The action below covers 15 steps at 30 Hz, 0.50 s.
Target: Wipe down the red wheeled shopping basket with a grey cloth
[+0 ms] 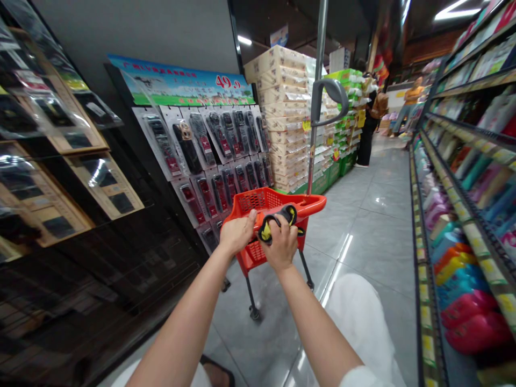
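A small red plastic shopping cart (pixel 312 203) on wheels stands in the aisle right in front of me. Both my hands are at its near rim. My left hand (pixel 237 232) is closed in a pinch on one end of a black and yellow item (pixel 278 219). My right hand (pixel 283 244) is wrapped round the same item from below. What the item is stays unclear. A grey upright handle pole (pixel 315 107) rises from the far side of the cart.
Packaged goods hang on a display wall (pixel 209 145) at left, with glass cases nearer me. Stacked boxes (pixel 282 107) stand behind the cart. Shelves of coloured bottles (pixel 463 258) line the right. Two people (pixel 368 118) stand far down the tiled aisle.
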Each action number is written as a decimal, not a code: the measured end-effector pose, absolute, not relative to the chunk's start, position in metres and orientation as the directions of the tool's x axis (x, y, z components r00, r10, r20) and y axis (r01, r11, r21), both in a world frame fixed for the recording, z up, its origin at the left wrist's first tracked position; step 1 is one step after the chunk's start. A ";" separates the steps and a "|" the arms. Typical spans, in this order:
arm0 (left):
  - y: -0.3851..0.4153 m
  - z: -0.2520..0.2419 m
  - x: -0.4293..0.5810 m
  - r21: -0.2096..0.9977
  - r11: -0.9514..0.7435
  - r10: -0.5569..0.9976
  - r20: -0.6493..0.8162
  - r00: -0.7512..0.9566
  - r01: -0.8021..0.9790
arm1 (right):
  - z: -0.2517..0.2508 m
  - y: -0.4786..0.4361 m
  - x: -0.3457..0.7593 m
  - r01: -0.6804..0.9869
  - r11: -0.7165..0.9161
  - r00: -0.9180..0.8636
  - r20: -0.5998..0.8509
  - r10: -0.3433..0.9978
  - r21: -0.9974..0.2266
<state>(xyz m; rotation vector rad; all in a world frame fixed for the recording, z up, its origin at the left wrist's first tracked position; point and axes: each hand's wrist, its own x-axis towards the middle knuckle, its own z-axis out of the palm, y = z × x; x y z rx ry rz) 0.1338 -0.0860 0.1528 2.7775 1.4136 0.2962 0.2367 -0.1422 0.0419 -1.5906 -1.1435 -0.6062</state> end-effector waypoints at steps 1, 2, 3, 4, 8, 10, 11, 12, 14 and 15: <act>-0.087 0.153 0.132 0.068 -0.596 0.798 0.165 0.580 0.800 | 0.041 -0.143 0.243 0.908 -0.006 0.390 0.838 0.381 -0.419; -0.088 0.154 0.131 0.044 -0.603 0.790 0.170 0.589 0.796 | 0.041 -0.145 0.253 0.918 -0.006 0.367 0.846 0.386 -0.396; -0.088 0.154 0.129 0.028 -0.614 0.780 0.178 0.600 0.789 | 0.042 -0.148 0.267 0.920 -0.013 0.366 0.851 0.376 -0.391; -0.088 0.153 0.127 0.021 -0.625 0.769 0.187 0.611 0.780 | 0.043 -0.151 0.283 0.911 -0.029 0.395 0.852 0.345 -0.411; -0.085 0.150 0.120 0.030 -0.652 0.744 0.216 0.632 0.757 | 0.063 -0.160 0.356 0.782 -0.157 0.623 0.755 0.206 -0.603; -0.085 0.149 0.117 0.028 -0.653 0.743 0.217 0.633 0.757 | 0.082 -0.158 0.389 0.770 -0.265 0.638 0.695 0.331 -0.581; -0.085 0.149 0.116 0.024 -0.652 0.744 0.214 0.634 0.757 | 0.093 -0.155 0.403 0.792 -0.306 0.609 0.660 0.440 -0.528; -0.085 0.149 0.116 0.020 -0.652 0.744 0.210 0.634 0.758 | 0.104 -0.150 0.415 0.814 -0.340 0.578 0.606 0.546 -0.470; -0.085 0.151 0.115 0.014 -0.658 0.740 0.198 0.643 0.753 | 0.125 -0.136 0.432 0.846 -0.385 0.526 0.466 0.711 -0.368; -0.086 0.152 0.114 0.012 -0.667 0.733 0.192 0.653 0.745 | 0.133 -0.128 0.438 0.861 -0.395 0.499 0.391 0.773 -0.320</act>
